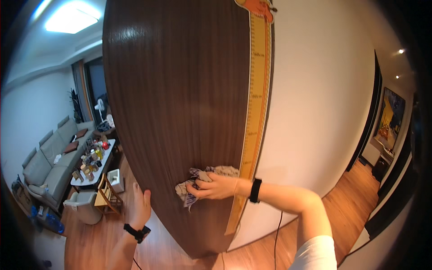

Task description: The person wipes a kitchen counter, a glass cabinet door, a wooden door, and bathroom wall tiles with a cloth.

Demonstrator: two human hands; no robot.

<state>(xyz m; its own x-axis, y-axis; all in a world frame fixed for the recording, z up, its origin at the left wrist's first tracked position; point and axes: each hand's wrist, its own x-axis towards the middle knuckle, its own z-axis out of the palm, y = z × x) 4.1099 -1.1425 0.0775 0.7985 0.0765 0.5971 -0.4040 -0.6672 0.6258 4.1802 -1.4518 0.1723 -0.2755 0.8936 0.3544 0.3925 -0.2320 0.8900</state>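
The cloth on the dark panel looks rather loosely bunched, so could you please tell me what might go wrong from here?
The cloth lies bunched under the right hand, with loose ends sticking out, so part of it might slip from the grip.

Its right end reaches close to the yellow measuring strip on the dark panel; rubbing further that way could catch or lift the strip's edge.

I see smooth wood-grain, glossy near the top, on the tall dark-brown panel (180, 99); the crumpled beige-and-purple checked cloth (183, 188) looks matt.
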